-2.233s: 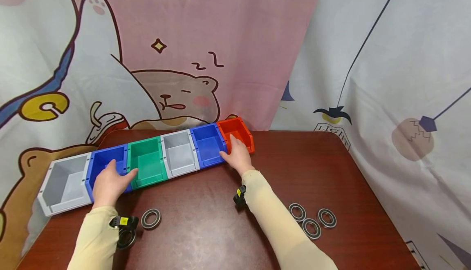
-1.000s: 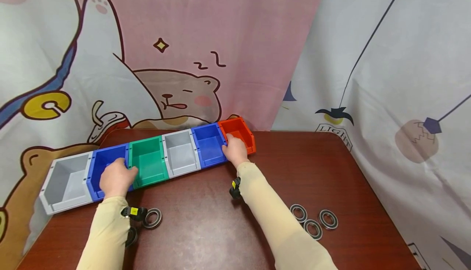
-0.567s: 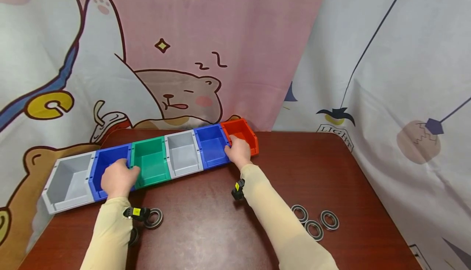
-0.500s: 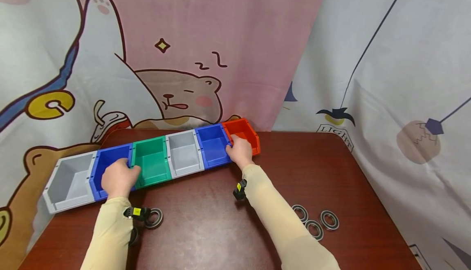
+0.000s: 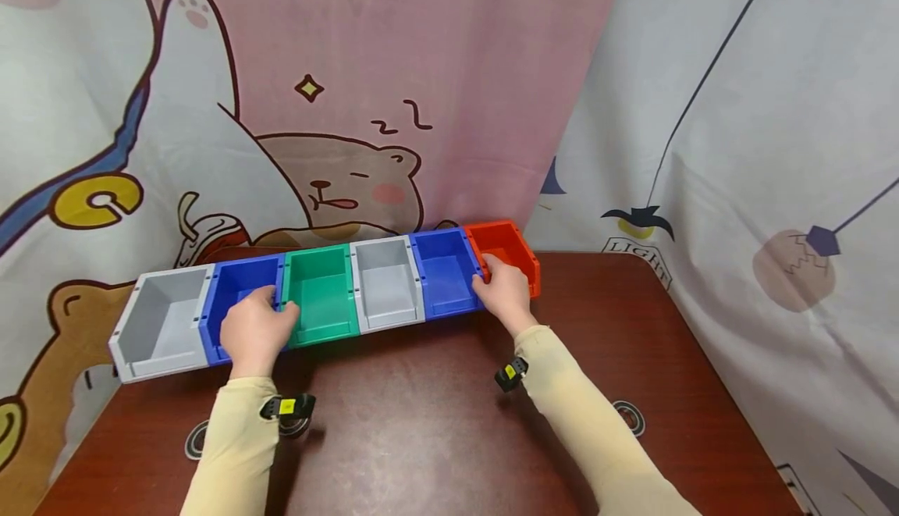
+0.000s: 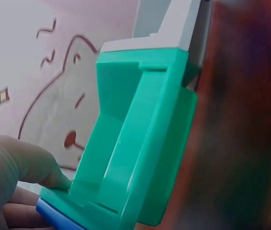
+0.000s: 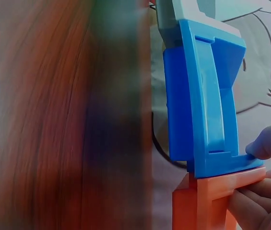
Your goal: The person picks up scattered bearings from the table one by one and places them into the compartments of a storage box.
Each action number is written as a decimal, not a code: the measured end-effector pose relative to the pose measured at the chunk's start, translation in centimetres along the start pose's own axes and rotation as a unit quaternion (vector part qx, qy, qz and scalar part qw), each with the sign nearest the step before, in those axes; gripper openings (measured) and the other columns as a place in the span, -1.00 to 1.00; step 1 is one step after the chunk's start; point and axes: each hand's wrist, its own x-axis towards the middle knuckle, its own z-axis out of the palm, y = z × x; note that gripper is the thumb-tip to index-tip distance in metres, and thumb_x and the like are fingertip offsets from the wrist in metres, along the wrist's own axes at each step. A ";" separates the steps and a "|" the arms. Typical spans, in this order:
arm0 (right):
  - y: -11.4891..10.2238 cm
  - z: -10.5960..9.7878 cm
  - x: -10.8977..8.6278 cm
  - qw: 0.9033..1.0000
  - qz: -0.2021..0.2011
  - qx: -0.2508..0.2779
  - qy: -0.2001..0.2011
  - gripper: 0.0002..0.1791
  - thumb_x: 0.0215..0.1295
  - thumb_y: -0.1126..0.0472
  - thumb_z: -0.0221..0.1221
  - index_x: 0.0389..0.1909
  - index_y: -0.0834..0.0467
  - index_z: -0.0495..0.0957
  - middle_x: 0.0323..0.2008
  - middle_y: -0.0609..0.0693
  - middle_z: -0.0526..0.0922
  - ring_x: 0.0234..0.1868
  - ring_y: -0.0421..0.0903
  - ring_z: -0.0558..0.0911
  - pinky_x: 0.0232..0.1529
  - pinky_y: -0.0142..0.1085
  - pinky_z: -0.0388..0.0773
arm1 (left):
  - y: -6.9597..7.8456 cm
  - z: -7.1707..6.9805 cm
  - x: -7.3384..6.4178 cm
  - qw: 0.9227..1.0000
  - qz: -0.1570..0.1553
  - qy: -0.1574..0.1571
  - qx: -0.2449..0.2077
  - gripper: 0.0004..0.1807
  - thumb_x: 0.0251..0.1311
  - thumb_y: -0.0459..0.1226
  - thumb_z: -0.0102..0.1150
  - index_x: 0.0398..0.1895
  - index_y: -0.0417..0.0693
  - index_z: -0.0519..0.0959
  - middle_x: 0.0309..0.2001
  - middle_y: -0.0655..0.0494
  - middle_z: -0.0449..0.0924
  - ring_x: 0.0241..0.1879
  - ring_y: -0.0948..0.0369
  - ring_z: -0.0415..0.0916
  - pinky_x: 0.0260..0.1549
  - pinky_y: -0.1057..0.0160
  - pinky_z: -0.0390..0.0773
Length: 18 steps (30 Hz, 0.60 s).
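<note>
A joined row of storage bins runs across the back of the table: grey bin [image 5: 165, 329], blue bin [image 5: 242, 275], green bin [image 5: 319, 293], second grey bin [image 5: 386, 290], second blue bin [image 5: 445, 274] and red bin [image 5: 500, 243]. My left hand [image 5: 256, 332] pinches the wall where blue meets green, thumb on the green side in the left wrist view. With my right hand [image 5: 506, 293] I grip the wall between blue and red, thumb [image 7: 265, 143] inside the blue bin. Both wrist views show the bins' undersides, held off the tabletop. No contents show in the bins.
Metal ring bearings lie on the brown table [image 5: 407, 422]: one bearing [image 5: 197, 439] left of my left sleeve, another bearing [image 5: 293, 427] partly under the wrist camera, one bearing [image 5: 630, 418] beside my right sleeve. A printed curtain [image 5: 463, 110] hangs right behind the table.
Both hands closed on the bin walls after hovering over them with looser fingers. Since then the whole row has shifted right and slightly up. Two right-hand bearings are now hidden by my sleeve.
</note>
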 end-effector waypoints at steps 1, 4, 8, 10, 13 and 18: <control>0.5 -0.5 -0.3 1.000 -0.002 0.001 0.004 -0.51 0.24 0.14 0.20 0.17 0.23 0.57 -0.16 0.18 0.72 -0.27 0.17 0.65 -0.16 0.01 0.58 | 0.5 0.1 -0.2 1.000 0.008 0.004 -0.004 -0.45 0.16 -0.16 0.15 0.14 -0.37 0.54 -0.03 -0.39 0.60 -0.15 -0.32 0.55 -0.35 -0.19 0.47; 2.0 -2.1 -1.3 1.000 -0.003 0.003 0.016 -0.51 0.23 0.15 0.20 0.17 0.25 0.57 -0.31 0.17 0.71 -0.36 0.14 0.62 -0.21 0.00 0.57 | 2.0 0.8 -0.7 0.999 0.029 0.015 -0.016 -0.48 0.15 -0.16 0.18 0.10 -0.35 0.58 -0.08 -0.35 0.63 -0.19 -0.29 0.58 -0.38 -0.17 0.48; 4.0 -4.1 -2.7 1.000 0.008 0.001 0.028 -0.50 0.24 0.15 0.20 0.18 0.26 0.55 -0.38 0.16 0.69 -0.43 0.10 0.56 -0.28 -0.03 0.54 | 3.9 2.2 -1.3 0.998 0.052 0.021 -0.032 -0.51 0.14 -0.16 0.21 0.07 -0.31 0.61 -0.12 -0.30 0.66 -0.22 -0.26 0.60 -0.40 -0.16 0.49; 4.9 -5.0 -3.5 0.999 0.015 -0.004 0.031 -0.50 0.25 0.15 0.21 0.19 0.26 0.55 -0.38 0.16 0.69 -0.47 0.08 0.54 -0.30 -0.05 0.54 | 4.8 2.9 -1.6 0.997 0.062 0.022 -0.039 -0.52 0.12 -0.16 0.23 0.05 -0.29 0.62 -0.15 -0.29 0.67 -0.25 -0.25 0.60 -0.42 -0.16 0.50; 6.1 -6.1 -4.5 0.999 0.027 -0.011 0.027 -0.48 0.25 0.15 0.22 0.21 0.28 0.52 -0.52 0.11 0.63 -0.56 0.03 0.47 -0.42 -0.12 0.48 | 5.9 3.8 -2.1 0.996 0.074 0.020 -0.048 -0.52 0.11 -0.16 0.26 0.04 -0.29 0.63 -0.16 -0.27 0.68 -0.27 -0.22 0.61 -0.42 -0.15 0.52; 7.7 -7.4 -5.9 0.999 0.046 -0.025 0.015 -0.45 0.26 0.16 0.22 0.24 0.32 0.49 -0.66 0.00 0.48 -0.66 -0.06 0.34 -0.50 -0.20 0.43 | 7.1 5.2 -2.9 0.994 0.086 0.012 -0.060 -0.51 0.09 -0.16 0.31 0.05 -0.29 0.64 -0.14 -0.25 0.69 -0.26 -0.19 0.63 -0.41 -0.14 0.54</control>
